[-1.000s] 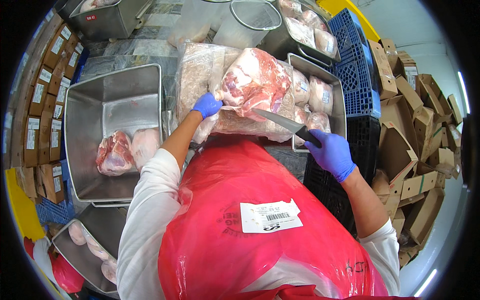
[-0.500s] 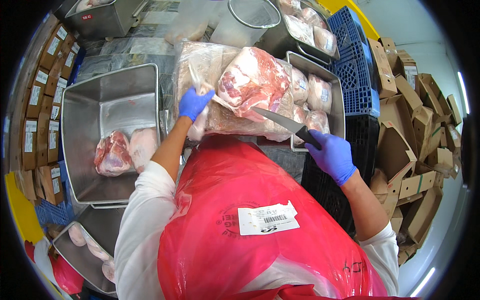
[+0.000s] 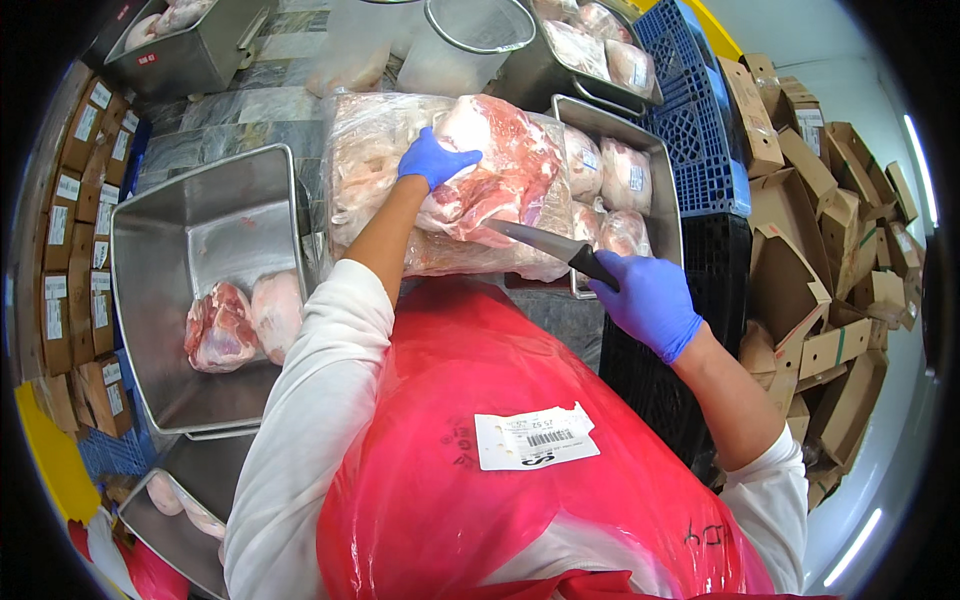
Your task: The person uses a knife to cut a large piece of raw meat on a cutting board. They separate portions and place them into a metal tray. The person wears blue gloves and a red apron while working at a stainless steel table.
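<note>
A large cut of raw meat (image 3: 510,150), red with white fat, lies on a plastic-wrapped block (image 3: 360,180) in front of me. My left hand (image 3: 436,162), in a blue glove, rests on the meat's left side with thumb and fingers spread apart. My right hand (image 3: 650,303), gloved too, is closed around the black handle of a knife (image 3: 545,240). The blade points left, and its tip is at the near edge of the meat; whether it touches cannot be made out.
At left, a metal tub (image 3: 150,300) holds two pieces of meat. Another metal tub (image 3: 675,200) with bagged meat stands right of the block. Blue crates (image 3: 700,130) and a heap of cardboard boxes (image 3: 800,260) lie farther right. Stacked cartons (image 3: 75,230) line the far left.
My left hand has let go of a pale strip and moved right onto the meat. The strip is no longer visible. The knife has shifted slightly left along the meat's near edge.
</note>
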{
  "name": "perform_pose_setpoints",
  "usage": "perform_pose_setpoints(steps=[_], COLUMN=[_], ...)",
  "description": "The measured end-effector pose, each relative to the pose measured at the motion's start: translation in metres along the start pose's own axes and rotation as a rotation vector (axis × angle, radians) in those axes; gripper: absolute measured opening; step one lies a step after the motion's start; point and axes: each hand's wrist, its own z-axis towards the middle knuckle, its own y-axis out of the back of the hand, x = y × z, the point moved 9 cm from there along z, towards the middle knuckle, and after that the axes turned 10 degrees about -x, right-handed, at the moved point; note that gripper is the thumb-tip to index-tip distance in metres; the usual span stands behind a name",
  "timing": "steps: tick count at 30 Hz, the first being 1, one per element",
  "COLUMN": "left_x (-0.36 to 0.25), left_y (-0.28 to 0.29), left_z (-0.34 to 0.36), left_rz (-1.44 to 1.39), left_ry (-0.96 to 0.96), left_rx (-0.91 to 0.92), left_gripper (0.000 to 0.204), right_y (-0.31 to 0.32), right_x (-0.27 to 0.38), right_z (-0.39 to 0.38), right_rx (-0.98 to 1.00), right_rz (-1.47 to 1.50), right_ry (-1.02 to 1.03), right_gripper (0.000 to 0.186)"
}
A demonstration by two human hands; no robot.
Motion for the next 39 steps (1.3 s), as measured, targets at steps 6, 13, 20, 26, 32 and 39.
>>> perform_pose_setpoints(steps=[6, 13, 20, 26, 32, 39], left_x=[0.014, 0.028, 0.026, 0.013, 0.018, 0.008], left_y=[0.0, -0.012, -0.017, -0.019, -0.018, -0.021], left_z=[-0.008, -0.02, -0.007, 0.008, 0.013, 0.006], left_rz=[-0.041, -0.06, 0.006, 0.006, 0.073, 0.033], left_ry=[0.068, 0.113, 0.152, 0.131, 0.064, 0.229], left_rx=[-0.013, -0.093, 0.021, 0.243, 0.081, 0.354], left_gripper=[0.107, 0.104, 0.111, 0.112, 0.11, 0.115], right_y=[-0.001, -0.017, -0.044, -0.042, -0.118, -0.18], right_x=[0.003, -0.005, -0.026, -0.055, -0.132, -0.151], right_z=[0.031, 0.06, 0.082, 0.107, 0.065, 0.032], right_rx=[0.089, 0.175, 0.167, 0.172, 0.058, 0.002], right_rz=[-0.078, -0.109, -0.101, -0.024, 0.216, 0.33], right_ry=[0.096, 0.211, 0.326, 0.399, 0.334, 0.17], right_gripper=[0.027, 0.029, 0.034, 0.029, 0.044, 0.049])
